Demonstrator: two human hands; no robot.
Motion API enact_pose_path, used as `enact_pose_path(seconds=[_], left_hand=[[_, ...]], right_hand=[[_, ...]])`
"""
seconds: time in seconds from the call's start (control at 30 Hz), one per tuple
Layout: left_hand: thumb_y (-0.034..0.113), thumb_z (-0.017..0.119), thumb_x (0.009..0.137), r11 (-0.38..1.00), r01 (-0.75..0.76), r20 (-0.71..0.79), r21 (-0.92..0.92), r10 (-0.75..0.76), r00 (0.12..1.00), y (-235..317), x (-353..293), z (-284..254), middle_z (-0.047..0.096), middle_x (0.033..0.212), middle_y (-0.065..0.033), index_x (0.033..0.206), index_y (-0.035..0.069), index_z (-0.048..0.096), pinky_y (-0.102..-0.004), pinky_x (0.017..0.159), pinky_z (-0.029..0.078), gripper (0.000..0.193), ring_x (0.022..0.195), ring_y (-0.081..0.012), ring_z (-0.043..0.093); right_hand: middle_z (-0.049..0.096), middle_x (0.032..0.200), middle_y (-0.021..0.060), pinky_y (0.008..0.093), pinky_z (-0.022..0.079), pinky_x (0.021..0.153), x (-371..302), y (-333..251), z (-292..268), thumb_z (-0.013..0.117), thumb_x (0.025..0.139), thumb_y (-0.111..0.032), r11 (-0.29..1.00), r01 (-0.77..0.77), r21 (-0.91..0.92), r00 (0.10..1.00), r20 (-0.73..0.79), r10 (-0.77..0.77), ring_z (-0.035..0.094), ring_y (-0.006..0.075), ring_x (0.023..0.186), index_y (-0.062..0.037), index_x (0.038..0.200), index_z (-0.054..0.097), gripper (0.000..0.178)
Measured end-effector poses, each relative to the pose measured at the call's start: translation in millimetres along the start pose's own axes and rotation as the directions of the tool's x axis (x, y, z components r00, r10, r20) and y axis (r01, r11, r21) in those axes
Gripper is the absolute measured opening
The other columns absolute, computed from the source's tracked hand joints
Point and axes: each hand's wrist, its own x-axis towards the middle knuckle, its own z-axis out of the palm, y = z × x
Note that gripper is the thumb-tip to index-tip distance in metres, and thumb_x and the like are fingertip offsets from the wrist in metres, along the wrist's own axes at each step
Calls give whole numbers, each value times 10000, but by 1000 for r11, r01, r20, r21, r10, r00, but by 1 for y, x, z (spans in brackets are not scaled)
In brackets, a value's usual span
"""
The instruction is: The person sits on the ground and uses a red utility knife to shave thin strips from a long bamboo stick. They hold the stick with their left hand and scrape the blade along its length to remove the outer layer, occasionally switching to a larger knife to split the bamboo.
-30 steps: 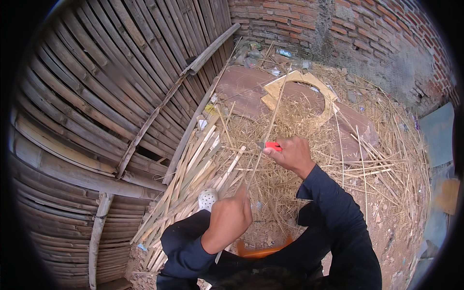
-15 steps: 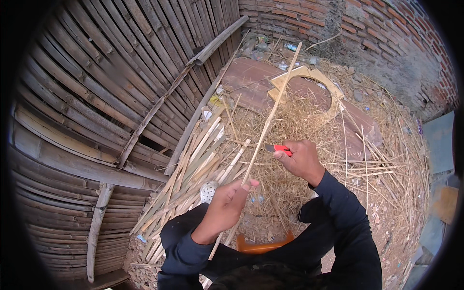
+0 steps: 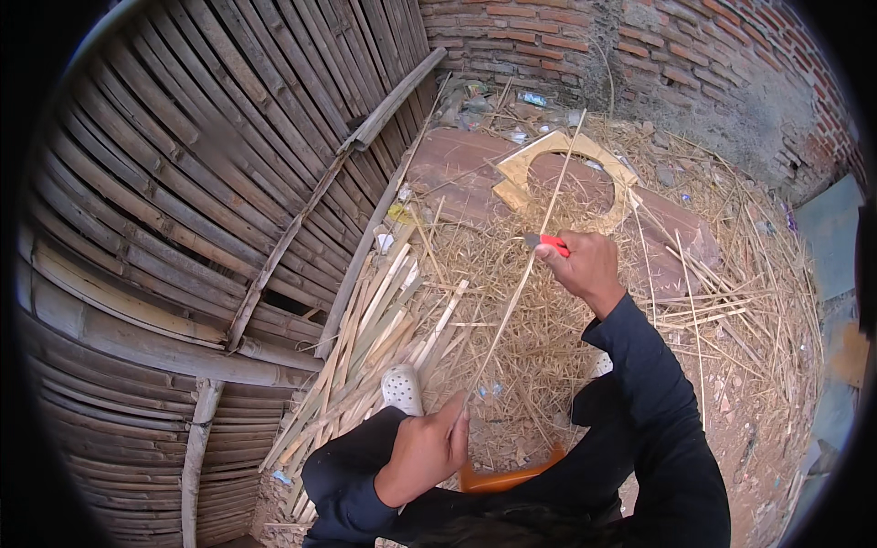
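1. Left hand (image 3: 425, 459), one: closed in a fist, thumb and forefinger pinching the near part of a strip (image 3: 513, 306).
2. Right hand (image 3: 586, 267), one: wrapped around the handle of a knife (image 3: 554, 245), thumb forward by the blade.
3. Knife, one: red handle, short dark blade pointing left, set at the strip's middle stretch; actual contact is too small to confirm.
4. Progress, judged from the present state: the strip is already a separate, narrow length, and shavings (image 3: 548, 361) lie thick beneath it, so much paring appears done. The strip remains in hand with the knife at it, so this piece seems unfinished. How much is left to pare cannot be told.
5. Other strips (image 3: 361, 338), many: piled loosely on the left beside the bamboo wall (image 3: 155, 183), broader than the one in hand; whether they are worked or waiting is unclear.
6. Strip, description: long, slender, pale straw-coloured, nearly straight. It slants from the left hand up and rightward, its far end crossing in view over a yellowish board (image 3: 523, 166) with a large round opening. Surface finish is indistinct.
7. Surroundings: brown sheet (image 3: 448, 164) partly under the shavings; white shoe (image 3: 400, 388) near the left hand.
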Motion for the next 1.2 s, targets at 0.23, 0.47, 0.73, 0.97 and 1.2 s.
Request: enact_pose_path(seconds=[0.23,0.47,0.73,0.97,1.2], left_hand=[[47,608,805,991,-52,32,-127,57,998,-23,-63,17,569,607,-203,1104,-63,587,-406,486,478,319,529,-352,599],[223,456,999,976,-184,46,-119,191,981,-12,-136,-2,383,565,45,1080,3,603,-243,435,291,277,470,-53,351],[269,361,1037,294,356,234,-887,-378,896,-15,-67,-8,333,522,38,1055,-27,537,-202,390,289,345,371,-58,300],[261,332,1035,297,258,156,-919,-326,932,14,54,-5,330,515,33,929,55,494,-219,432,325,282,354,-92,296],[265,308,1033,-64,415,420,-908,-126,899,21,59,-7,302,489,54,854,118,444,-223,422,257,268,333,-64,251]], right_hand=[[575,580,186,485,421,541,18,96,-12,424,867,-683,975,-217,-51,970,-124,209,586,382,594,-36,645,614,709],[636,859,300,510,452,752,-3,222,-38,315,882,-715,708,-706,8,700,-143,700,607,459,854,-7,807,690,804],[536,553,201,437,431,576,5,86,-27,376,877,-706,911,-407,-63,860,311,405,565,350,562,-2,625,598,780],[545,518,135,415,435,486,-39,-48,-16,587,834,-574,901,146,408,945,213,-249,578,334,511,-87,664,653,520],[544,502,100,395,426,449,-48,-59,-4,639,778,-587,851,274,449,922,131,-365,569,302,467,-117,657,661,486]])
